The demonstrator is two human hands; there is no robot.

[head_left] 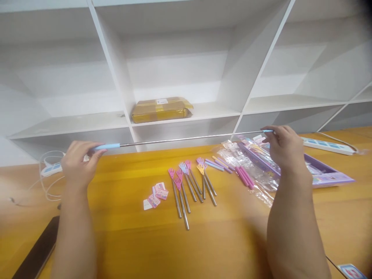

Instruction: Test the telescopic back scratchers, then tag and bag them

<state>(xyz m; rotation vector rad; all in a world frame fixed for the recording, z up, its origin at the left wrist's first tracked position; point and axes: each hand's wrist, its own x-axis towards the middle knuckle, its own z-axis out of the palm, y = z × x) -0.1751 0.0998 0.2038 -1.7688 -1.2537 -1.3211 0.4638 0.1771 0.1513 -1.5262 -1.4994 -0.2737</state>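
A telescopic back scratcher [180, 139] is drawn out long and held level above the table, between my two hands. My left hand [80, 159] is closed round its light blue handle. At the other end, my right hand [283, 145] pinches the light blue head, mostly hidden by the fingers. Below on the table lie several short back scratchers [188, 182] with pink, blue, purple and orange hand-shaped heads and metal rods. Loose handle sleeves in blue and purple [217, 164] and pink [244, 177] lie to their right. Small printed cards [156, 195] are piled to the left.
Clear plastic bags [241, 159] and a purple box [331, 178] lie on the right. Power strips stand at the right [328, 145] and left [52, 169], with cables. A taped carton [161, 109] sits in the white shelf. A dark flat object [37, 248] lies at lower left.
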